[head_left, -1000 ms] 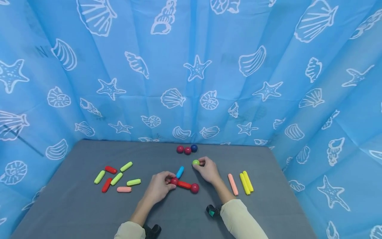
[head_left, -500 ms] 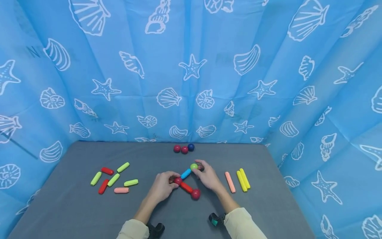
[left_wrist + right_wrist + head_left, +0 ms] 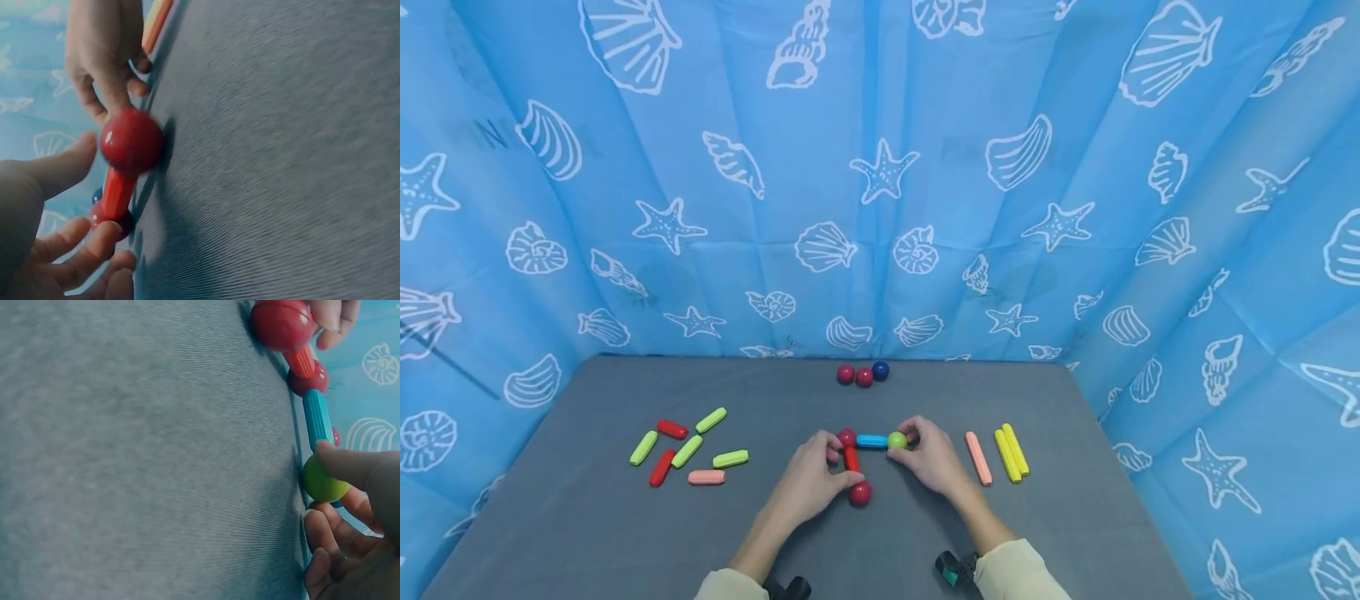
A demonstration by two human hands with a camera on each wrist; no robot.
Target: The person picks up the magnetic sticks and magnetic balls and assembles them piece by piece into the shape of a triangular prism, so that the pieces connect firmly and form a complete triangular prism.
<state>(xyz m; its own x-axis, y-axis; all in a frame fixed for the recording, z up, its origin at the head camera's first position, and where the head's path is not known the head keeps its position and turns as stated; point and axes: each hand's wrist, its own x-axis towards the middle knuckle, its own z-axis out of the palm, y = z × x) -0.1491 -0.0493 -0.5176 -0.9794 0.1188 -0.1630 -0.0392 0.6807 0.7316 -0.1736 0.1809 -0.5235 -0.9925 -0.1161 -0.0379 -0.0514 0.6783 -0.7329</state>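
The near red ball (image 3: 282,325) and the left hand (image 3: 808,479) are cropped by the right wrist view's top edge. Seen from the left wrist, the blue rod (image 3: 872,442) cannot be made out — and the navy ball (image 3: 880,371) shows only in part. Both cream sleeves (image 3: 1021,573) run off the head view's bottom edge.

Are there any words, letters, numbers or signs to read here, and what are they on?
"N": one faint letter on the blue curtain.
Other faint curtain marks: too blurred to read.
Sticks and balls: no writing that I can see.
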